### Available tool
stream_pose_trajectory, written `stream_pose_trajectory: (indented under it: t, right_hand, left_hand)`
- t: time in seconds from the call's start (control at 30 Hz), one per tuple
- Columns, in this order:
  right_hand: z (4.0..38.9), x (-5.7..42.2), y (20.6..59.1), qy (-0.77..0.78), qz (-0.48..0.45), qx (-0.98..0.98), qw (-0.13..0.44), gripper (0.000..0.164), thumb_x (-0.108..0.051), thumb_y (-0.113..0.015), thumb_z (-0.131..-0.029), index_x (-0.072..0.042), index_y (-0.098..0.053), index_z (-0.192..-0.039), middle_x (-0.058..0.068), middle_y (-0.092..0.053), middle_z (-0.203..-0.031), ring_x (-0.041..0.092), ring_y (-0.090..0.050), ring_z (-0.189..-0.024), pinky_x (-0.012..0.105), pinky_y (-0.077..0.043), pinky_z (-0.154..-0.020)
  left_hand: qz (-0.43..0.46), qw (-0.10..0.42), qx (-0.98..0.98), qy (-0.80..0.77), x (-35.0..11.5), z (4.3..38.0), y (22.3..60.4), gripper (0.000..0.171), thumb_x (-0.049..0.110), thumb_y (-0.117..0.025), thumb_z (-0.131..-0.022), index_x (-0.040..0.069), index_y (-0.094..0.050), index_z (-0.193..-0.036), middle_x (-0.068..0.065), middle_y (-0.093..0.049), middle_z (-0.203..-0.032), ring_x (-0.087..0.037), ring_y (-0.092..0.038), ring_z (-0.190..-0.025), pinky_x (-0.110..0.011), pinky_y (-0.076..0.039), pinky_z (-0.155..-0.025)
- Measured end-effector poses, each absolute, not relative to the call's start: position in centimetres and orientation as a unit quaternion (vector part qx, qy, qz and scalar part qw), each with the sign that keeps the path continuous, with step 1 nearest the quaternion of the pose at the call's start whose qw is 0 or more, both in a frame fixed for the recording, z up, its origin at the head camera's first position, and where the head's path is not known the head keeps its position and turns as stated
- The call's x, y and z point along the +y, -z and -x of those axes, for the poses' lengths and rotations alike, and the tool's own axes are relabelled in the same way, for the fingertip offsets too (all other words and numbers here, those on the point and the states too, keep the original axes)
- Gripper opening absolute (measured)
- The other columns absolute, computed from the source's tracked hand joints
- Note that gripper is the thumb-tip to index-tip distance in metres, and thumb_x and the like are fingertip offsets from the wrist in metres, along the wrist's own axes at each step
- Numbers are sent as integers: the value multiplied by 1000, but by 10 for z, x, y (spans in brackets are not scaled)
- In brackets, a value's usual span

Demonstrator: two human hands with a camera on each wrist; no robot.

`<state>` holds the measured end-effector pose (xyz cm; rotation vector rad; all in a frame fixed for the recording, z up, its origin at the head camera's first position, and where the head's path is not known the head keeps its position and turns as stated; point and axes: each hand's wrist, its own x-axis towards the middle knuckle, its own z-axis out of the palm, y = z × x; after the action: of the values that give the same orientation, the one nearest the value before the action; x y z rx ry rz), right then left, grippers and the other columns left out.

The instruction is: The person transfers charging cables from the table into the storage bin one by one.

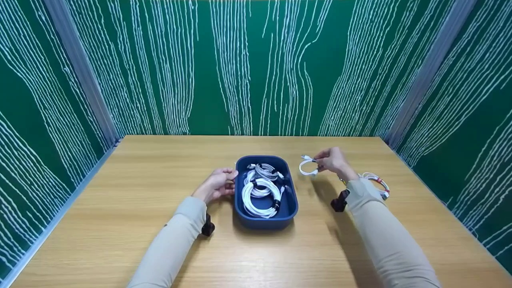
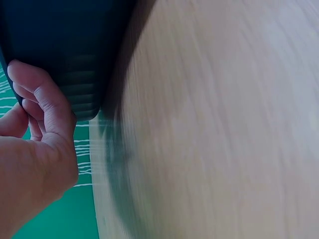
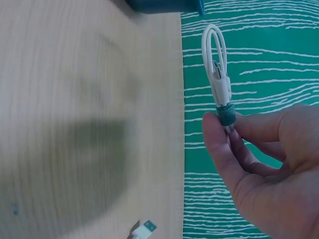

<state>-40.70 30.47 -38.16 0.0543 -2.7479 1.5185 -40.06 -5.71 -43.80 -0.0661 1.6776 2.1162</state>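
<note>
My left hand grips the left rim of a dark blue bin, thumb at the rim and fingers curled against the outer wall. Inside the bin lie several coiled cables, among them a large white coil with black ties and a greyish coil at the back. Raised above the table to the right of the bin, my right hand pinches a small looped white USB cable between thumb and fingers, right by its dark green tie.
A multicoloured cable coil with red ties lies on the wooden table beyond my right forearm; a white USB plug shows in the right wrist view. Green walls with white lines enclose the back and sides.
</note>
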Motion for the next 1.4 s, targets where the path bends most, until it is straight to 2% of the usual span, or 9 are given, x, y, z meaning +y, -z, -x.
stream_pose_trajectory:
  t: [0.33, 0.63, 0.87, 1.03, 1.4]
  right_hand:
    - [411, 286, 376, -486, -15, -874, -6, 22, 8, -55, -90, 16, -61, -109, 5, -66, -80, 9, -64, -62, 23, -58, -64]
    - [411, 271, 371, -476, -13, -879, -9, 19, 6, -57, -91, 13, -64, -107, 7, -68, -84, 11, -62, -64, 33, -60, -73]
    - [412, 260, 371, -492, -33, -870, -2, 20, 8, -56, -89, 17, -62, -106, 0, -65, -73, 9, -61, -60, 24, -58, -62]
    - [413, 252, 371, -496, -44, -867, -3, 19, 9, -55, -89, 16, -63, -104, -2, -63, -71, 9, -61, -59, 21, -57, -60]
    - [413, 233, 368, -489, -46, -871, -6, 17, 7, -57, -89, 13, -65, -103, 4, -65, -76, 11, -62, -60, 26, -59, -64]
  left_hand:
    - [27, 219, 609, -762, -58, 403, 439, 5, 12, -51, -99, 9, -47, -101, 1, -52, -71, -11, -52, -59, -24, -48, -56]
    - [5, 213, 613, -761, -59, 398, 439, 5, 13, -53, -98, 10, -50, -95, 1, -53, -72, -11, -52, -61, -24, -48, -58]
    - [14, 211, 615, -759, -58, 401, 441, 6, 13, -52, -99, 9, -47, -98, 1, -51, -71, -11, -51, -60, -24, -47, -57]
    - [19, 217, 608, -763, -58, 402, 440, 6, 11, -51, -99, 11, -47, -95, 1, -52, -71, -11, -50, -58, -24, -47, -56]
    - [27, 216, 612, -760, -57, 399, 437, 8, 12, -52, -99, 12, -46, -94, 1, -52, -70, -12, -52, -59, -24, -48, -55]
